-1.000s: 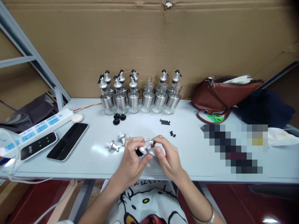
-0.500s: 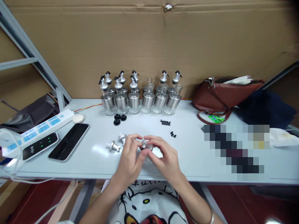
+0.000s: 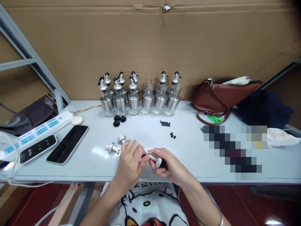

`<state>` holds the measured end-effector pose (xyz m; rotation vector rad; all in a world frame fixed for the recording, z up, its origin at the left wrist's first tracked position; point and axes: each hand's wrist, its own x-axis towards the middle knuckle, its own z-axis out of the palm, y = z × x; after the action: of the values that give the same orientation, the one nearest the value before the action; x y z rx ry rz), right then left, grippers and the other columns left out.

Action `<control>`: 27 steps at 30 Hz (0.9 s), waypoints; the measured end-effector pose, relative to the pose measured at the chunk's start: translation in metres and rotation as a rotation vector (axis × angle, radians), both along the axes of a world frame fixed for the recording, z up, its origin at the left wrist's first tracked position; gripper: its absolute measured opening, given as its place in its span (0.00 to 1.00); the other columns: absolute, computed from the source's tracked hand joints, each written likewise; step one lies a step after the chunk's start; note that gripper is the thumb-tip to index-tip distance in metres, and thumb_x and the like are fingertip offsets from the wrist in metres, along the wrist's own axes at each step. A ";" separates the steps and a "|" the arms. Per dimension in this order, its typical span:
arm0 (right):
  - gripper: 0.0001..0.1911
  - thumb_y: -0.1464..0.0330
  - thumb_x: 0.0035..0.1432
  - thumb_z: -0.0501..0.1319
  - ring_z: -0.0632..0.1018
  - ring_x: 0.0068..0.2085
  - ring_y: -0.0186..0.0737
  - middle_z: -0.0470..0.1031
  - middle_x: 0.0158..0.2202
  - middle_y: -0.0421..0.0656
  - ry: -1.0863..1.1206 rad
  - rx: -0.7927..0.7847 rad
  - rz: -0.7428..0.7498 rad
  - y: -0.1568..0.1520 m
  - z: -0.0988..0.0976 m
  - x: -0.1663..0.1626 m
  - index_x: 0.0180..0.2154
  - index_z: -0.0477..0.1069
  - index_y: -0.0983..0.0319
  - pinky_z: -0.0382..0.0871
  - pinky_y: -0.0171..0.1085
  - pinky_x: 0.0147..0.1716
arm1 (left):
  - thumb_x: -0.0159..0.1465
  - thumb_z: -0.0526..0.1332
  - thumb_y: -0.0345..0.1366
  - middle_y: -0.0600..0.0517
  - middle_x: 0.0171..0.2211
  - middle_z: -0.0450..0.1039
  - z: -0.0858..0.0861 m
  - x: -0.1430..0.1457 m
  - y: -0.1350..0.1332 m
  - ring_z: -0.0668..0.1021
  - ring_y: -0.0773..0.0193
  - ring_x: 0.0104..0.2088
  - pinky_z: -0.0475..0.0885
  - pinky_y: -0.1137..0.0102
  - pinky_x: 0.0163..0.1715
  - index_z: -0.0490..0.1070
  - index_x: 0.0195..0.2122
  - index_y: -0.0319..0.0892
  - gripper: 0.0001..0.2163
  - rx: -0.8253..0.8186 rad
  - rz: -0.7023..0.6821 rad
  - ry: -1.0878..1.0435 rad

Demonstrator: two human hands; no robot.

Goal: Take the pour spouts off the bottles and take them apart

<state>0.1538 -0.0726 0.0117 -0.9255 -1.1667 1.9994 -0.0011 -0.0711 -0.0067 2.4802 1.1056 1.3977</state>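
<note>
A silver bottle pourer (image 3: 154,158) with a black stopper base is gripped in my right hand (image 3: 169,161), tilted with its spout towards the left. My left hand (image 3: 132,158) pinches at the spout end, on a small dark piece mostly hidden by the fingers. Beside my left hand lie loose silver pourer tops (image 3: 113,148), one partly covered by the fingers. Farther back are black ribbed stoppers (image 3: 116,123), thin black levers (image 3: 165,123) and small black caps (image 3: 173,135). A row of glass bottles (image 3: 134,102) with steel bands stands behind; several carry pourers, others have bare necks.
On the left lie a phone (image 3: 68,144), a black device with green lights (image 3: 39,148) and a white power strip (image 3: 47,127). A brown handbag (image 3: 211,97) and dark cloth (image 3: 265,108) sit on the right. Cardboard (image 3: 117,40) stands behind the table.
The pourer has turned in my hands, and its black base now shows at my right palm. My right hand has shifted slightly right and down; the left has lowered a little.
</note>
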 end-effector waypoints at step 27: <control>0.12 0.78 0.62 0.53 0.70 0.44 0.41 0.74 0.42 0.47 -0.850 1.699 -0.475 -0.018 0.015 0.000 0.43 0.69 0.60 0.63 0.41 0.41 | 0.72 0.39 0.38 0.56 0.24 0.59 0.011 -0.005 -0.014 0.63 0.66 0.27 0.55 0.65 0.34 0.57 0.27 0.42 0.17 -0.095 -0.075 -0.204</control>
<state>0.1535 -0.0904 0.0263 -0.8259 -2.0985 -0.2158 -0.0058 -0.0847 0.0041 2.2318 1.0018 1.4989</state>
